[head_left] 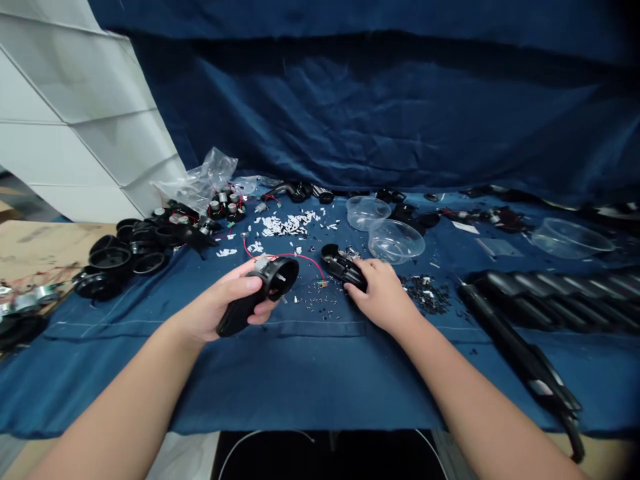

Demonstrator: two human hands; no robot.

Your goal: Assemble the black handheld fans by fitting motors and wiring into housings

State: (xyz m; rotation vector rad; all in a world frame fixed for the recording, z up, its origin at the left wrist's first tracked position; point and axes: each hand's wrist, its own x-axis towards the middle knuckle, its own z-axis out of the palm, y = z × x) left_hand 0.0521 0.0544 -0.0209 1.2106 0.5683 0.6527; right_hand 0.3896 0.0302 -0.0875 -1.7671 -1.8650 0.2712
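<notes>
Black casing [343, 267] partly out of sight beneath right hand [381, 291]

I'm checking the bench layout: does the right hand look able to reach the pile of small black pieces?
Probably yes: the small black pieces lie uncovered on the blue cloth, just beside the right hand, though its grip on the black casing may need releasing.

A blue-clothed table [310, 373] carries white bits [287, 225] toward twelve o'clock, two clear bowls [397, 243] at one, small dark pieces [431, 297] toward three with a row of long black parts [530, 300] beyond, and black rings [110, 257] at ten.
</notes>
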